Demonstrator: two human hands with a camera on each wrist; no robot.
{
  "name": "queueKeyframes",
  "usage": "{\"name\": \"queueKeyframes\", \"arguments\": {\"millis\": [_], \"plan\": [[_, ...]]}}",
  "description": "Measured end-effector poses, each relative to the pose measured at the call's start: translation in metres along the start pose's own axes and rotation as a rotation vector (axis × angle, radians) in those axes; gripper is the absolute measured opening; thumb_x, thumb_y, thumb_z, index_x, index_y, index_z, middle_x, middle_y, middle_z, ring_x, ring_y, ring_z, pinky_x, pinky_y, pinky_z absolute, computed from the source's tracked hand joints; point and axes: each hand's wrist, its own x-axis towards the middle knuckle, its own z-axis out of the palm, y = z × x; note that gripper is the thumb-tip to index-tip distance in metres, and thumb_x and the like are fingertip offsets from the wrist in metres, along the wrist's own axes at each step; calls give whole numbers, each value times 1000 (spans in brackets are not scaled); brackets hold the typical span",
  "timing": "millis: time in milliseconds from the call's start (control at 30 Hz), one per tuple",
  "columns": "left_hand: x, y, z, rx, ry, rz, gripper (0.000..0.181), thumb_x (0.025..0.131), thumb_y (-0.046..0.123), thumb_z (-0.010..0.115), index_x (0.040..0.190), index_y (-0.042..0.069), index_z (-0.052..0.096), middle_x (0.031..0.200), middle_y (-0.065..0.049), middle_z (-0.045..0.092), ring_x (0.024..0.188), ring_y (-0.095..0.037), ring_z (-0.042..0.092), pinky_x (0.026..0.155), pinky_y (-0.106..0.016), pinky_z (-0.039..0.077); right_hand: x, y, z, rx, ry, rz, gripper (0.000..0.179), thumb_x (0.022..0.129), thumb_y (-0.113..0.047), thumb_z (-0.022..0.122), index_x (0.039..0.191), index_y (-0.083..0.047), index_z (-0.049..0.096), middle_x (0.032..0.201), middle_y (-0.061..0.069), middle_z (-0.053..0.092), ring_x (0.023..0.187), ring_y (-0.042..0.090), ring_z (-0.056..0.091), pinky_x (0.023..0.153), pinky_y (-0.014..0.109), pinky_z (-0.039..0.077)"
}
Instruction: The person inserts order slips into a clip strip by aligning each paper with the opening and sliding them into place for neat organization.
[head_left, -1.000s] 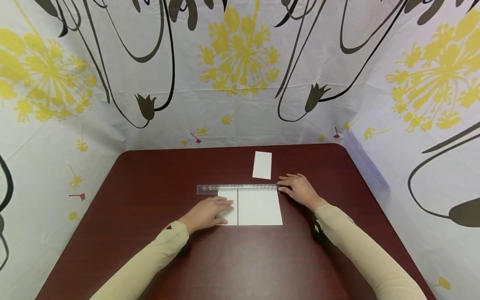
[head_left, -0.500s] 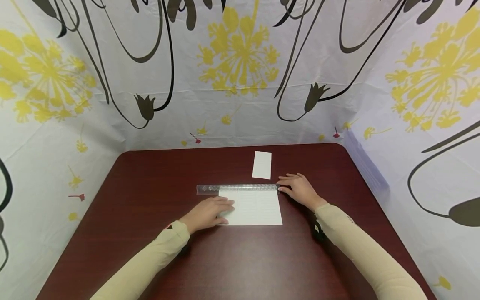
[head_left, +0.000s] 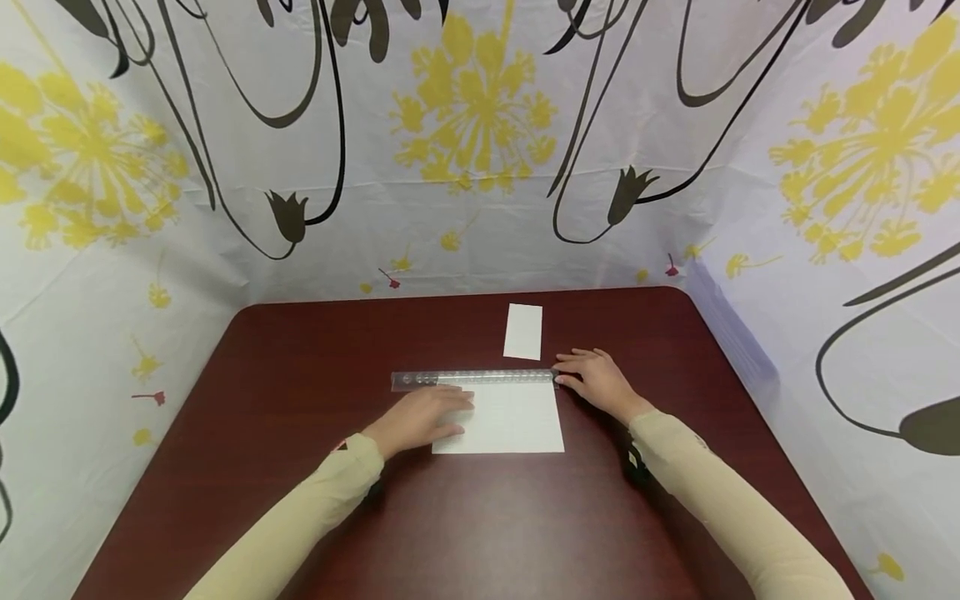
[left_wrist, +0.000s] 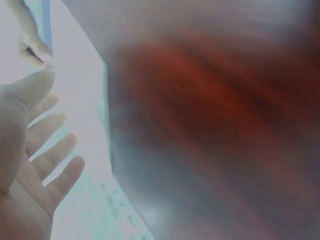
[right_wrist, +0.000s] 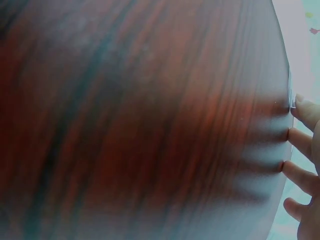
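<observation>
A clear ruler lies crosswise on the dark red table, over the far edge of a white lined paper. The left hand rests on the left part of that paper, its fingers spread and fairly straight, the fingertips near the ruler. At the ruler's right end the right hand touches it with thumb and fingertips. In the right wrist view the fingers are extended and spread, with several tips down on the table. Whether the paper is one sheet or two pieces edge to edge cannot be made out.
A smaller white paper slip lies behind the ruler. The table has rounded far corners, with a flower-printed white cloth hanging around its back and sides.
A thin dark gap ran down through the paper a second ago; its two parts have since come together. The left hand has slid slightly forward and right. The right hand stays put.
</observation>
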Motion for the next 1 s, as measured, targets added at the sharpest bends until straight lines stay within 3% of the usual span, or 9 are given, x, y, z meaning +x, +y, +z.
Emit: {"name": "queueKeyframes", "arguments": {"millis": [100, 333, 467, 567, 667, 733, 800, 900, 1000], "plan": [[19, 5, -5, -47, 18, -96, 37, 96, 34, 65, 128, 16, 67, 137, -1, 64, 130, -21, 58, 110, -39, 48, -1, 0, -1, 3, 0, 15, 36, 96, -32, 63, 127, -13, 69, 138, 10, 63, 135, 39, 51, 114, 65, 31], [76, 21, -19, -172, 140, -330, 29, 94, 21, 67, 119, 7, 71, 120, -7, 73, 110, -22, 69, 92, -36, 58, 0, 0, -2, 2, -8, 19, 36, 97, -32, 62, 128, -13, 68, 140, 10, 61, 137, 39, 50, 115, 65, 30], [104, 25, -19, -190, 151, -444, 32, 95, 25, 66, 120, 5, 70, 112, -10, 75, 90, -19, 72, 78, -33, 60, 2, -1, -1, -8, -19, 15, 37, 97, -32, 62, 129, -13, 67, 140, 11, 61, 137, 40, 49, 115, 66, 30], [123, 25, -16, -199, 139, -523, 29, 95, 28, 66, 108, 3, 73, 86, -8, 74, 64, -13, 60, 58, -27, 52, 3, -1, -1, -12, -15, 12, 37, 97, -31, 62, 129, -13, 67, 140, 10, 61, 136, 40, 50, 114, 65, 30], [141, 24, -12, -212, 127, -595, 29, 95, 28, 65, 81, 3, 70, 60, -4, 57, 52, -11, 46, 45, -24, 40, 3, -1, -1, -14, -11, 14, 37, 97, -32, 62, 128, -13, 68, 139, 10, 62, 136, 39, 50, 114, 65, 31], [153, 21, -9, -183, 117, -649, 37, 95, 30, 65, 66, 8, 62, 58, -2, 53, 54, -12, 48, 45, -24, 39, 3, -1, -1, -12, -11, 12, 37, 97, -32, 62, 128, -13, 68, 139, 10, 62, 136, 39, 51, 114, 65, 31], [163, 18, -7, -162, 102, -698, 40, 96, 32, 64, 62, 10, 60, 63, -4, 59, 63, -16, 57, 50, -28, 47, 3, 0, 0, -9, -11, 9, 37, 97, -32, 63, 127, -13, 68, 139, 10, 62, 136, 39, 51, 114, 66, 31], [175, 11, -6, -132, 65, -760, 36, 96, 37, 63, 73, 9, 68, 87, -9, 72, 88, -26, 66, 72, -37, 58, 3, -1, 0, -8, -9, 7, 36, 96, -32, 63, 127, -13, 69, 138, 10, 63, 136, 39, 51, 114, 66, 31], [186, 6, -10, -150, 16, -817, 34, 96, 40, 62, 93, 8, 74, 108, -12, 72, 105, -31, 64, 90, -44, 56, 4, -1, 0, -4, -12, 6, 36, 96, -32, 63, 126, -13, 69, 138, 10, 63, 136, 39, 51, 114, 66, 31]]}}
